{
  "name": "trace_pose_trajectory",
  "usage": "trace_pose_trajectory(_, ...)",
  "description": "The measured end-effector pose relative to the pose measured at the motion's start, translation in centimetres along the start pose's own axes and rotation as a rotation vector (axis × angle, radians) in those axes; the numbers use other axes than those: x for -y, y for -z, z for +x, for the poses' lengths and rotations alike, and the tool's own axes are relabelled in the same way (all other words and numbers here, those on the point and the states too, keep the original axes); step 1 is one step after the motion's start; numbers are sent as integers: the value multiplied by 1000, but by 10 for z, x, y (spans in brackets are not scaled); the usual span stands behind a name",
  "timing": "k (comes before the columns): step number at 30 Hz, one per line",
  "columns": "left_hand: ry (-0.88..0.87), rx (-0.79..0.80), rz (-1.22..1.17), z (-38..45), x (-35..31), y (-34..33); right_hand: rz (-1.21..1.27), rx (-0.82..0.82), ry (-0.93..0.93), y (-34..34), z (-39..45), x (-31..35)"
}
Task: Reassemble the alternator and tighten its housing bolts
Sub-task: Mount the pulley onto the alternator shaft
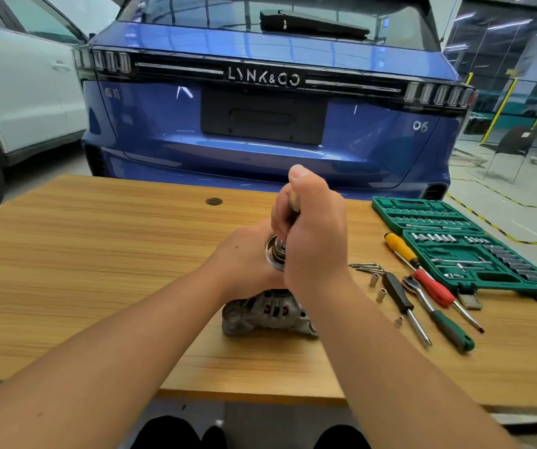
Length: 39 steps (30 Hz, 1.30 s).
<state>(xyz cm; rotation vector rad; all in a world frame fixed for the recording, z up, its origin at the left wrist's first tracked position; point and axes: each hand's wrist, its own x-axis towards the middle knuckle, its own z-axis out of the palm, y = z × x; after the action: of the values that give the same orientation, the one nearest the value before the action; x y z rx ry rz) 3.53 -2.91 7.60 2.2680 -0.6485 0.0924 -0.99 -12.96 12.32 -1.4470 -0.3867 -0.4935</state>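
The left hand curled around the shiny pulley at centre frame, steadying it above the alternator, which sat on the wooden table just below both wrists. The right hand was fisted round a tool handle standing upright over the pulley's hub. To do this well, the tool probably needed to stay square to the shaft while the pulley was braced against turning. At right lay loose bolts, screwdrivers and a green socket case.

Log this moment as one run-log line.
right hand: grips tool handle | left hand: steadies pulley | alternator: on table
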Motion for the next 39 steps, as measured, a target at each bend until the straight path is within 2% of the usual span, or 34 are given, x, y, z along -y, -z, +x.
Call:
trace_pose_trajectory(2, 2, -9, 13, 0, -2, -1, -53, -119, 8, -8, -5, -1)
trace_pose_trajectory(3, -1, -9, 19, 0, -2, -1, -61, -127, 7, -8, -6, -2)
trace_pose_trajectory(5, -22, -12, 26, 0, -1, 0, -72, -26, 34, 1, -6, -1)
trace_pose_trajectory(7, -44, -20, 13, -1, 1, 1, -124, 202, 114, 18, 5, 5)
trace_pose_trajectory(9, -48, -29, -6, -2, 3, 1, -210, 512, 118, 33, 26, 17)
trace_pose_trajectory(12, -30, -25, 24, -3, 5, 0, -221, 969, -82, 45, 60, 26)
trace_pose_trajectory(14, 9, -1, 31, -4, 5, 0, -115, 1132, -268, 45, 73, 21)
trace_pose_trajectory(16, 11, -1, 9, -3, 5, -1, 15, 1185, -357, 44, 77, 14)
trace_pose_trajectory(19, -9, -4, 43, 0, 5, 0, 91, 1160, -324, 42, 73, 5)
trace_pose_trajectory(21, -2, -4, 32, 1, 4, 0, 141, 1056, -310, 38, 65, 2)
trace_pose_trajectory(23, -9, 0, 37, 2, 3, 0, 155, 880, -270, 35, 53, 1)
trace_pose_trajectory(29, -19, 12, -23, 1, 3, 2, 94, 164, -79, 10, 14, -4)
trace_pose_trajectory(32, -29, 17, 6, 0, 0, 2, 48, -48, -29, -4, 7, -3)
trace_pose_trajectory(34, -32, 20, 11, 0, -1, 1, 15, -93, -10, -6, 5, -3)
trace_pose_trajectory(36, -30, 18, -10, 0, 0, 2, 13, -19, -4, 0, 6, -4)
trace_pose_trajectory(37, -23, 24, -19, 0, 0, 3, 20, 80, -8, 8, 8, -4)
trace_pose_trajectory(39, -3, 33, -20, 1, 2, 4, 51, 390, -43, 28, 19, 0)
